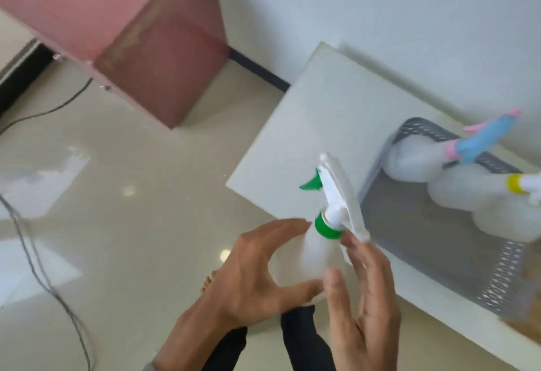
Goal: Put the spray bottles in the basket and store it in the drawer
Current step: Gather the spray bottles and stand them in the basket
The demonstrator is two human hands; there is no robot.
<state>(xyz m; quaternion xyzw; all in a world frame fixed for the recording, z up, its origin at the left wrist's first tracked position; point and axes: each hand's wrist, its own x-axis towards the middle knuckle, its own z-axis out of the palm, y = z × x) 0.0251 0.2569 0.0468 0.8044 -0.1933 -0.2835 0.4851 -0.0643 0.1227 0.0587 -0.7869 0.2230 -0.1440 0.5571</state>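
A white spray bottle with a green collar and green trigger [304,256] is upright in front of me, just left of the grey perforated basket [497,280]. My left hand [251,280] cups its body from the left, and my right hand [363,291] touches it from the right with its fingers spread. Inside the basket lie a white bottle with a blue and pink sprayer [415,160] and a white bottle with a yellow collar [468,192]. A third white bottle [503,218] lies below them, partly cut off by the frame edge.
The basket sits on a white table top [316,124] against a white wall. A pink cabinet [140,34] stands at the upper left. Dark cables [44,277] trail over the glossy tiled floor. My bare foot [207,281] and dark trouser legs show below the hands.
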